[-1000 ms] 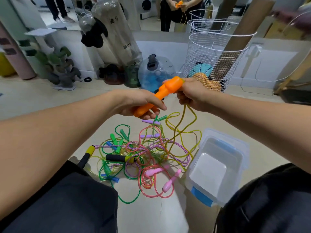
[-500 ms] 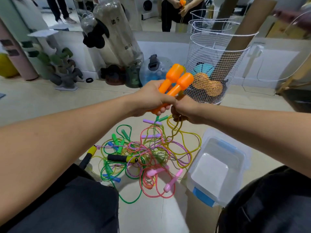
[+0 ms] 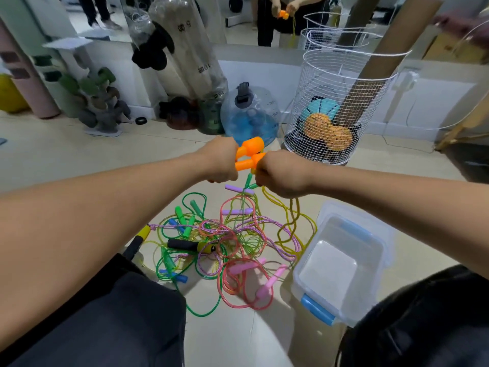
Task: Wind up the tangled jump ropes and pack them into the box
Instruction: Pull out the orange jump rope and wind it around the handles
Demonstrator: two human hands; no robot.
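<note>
Both hands up in front of the body, fists close together. Left hand (image 3: 222,161) clenched round the two orange handles (image 3: 250,154), bulb ends sticking out to the right, one above the other. Right hand (image 3: 277,172) just beside it, fingers curled, gripping the yellow rope (image 3: 291,215) that hangs below the fist; its knuckles touch or nearly touch the lower orange handle, cannot tell which. Yellow rope drops in loose loops onto the floor, ending at the right edge of the rope pile.

Tangled pile of jump ropes (image 3: 225,239) lies on the tiled floor (image 3: 66,160) between the person's knees: green, pink, purple-braided and yellowish cords crossed over each other. Black-and-yellow handle (image 3: 190,245) near pile centre, a second one (image 3: 137,241) at the left edge by the left knee. Pink handles (image 3: 270,283) at the near side, purple handles (image 3: 236,189) at the far side under the hands, green and blue handles on the left.

Clear plastic box (image 3: 341,266) with blue latches sits open on the floor just right of the pile, nothing inside it.

Far side by the wall: white wire basket (image 3: 341,102) holding balls and a cardboard tube, blue water jug (image 3: 250,115), tall clear bottles, dumbbell rack at left.
</note>
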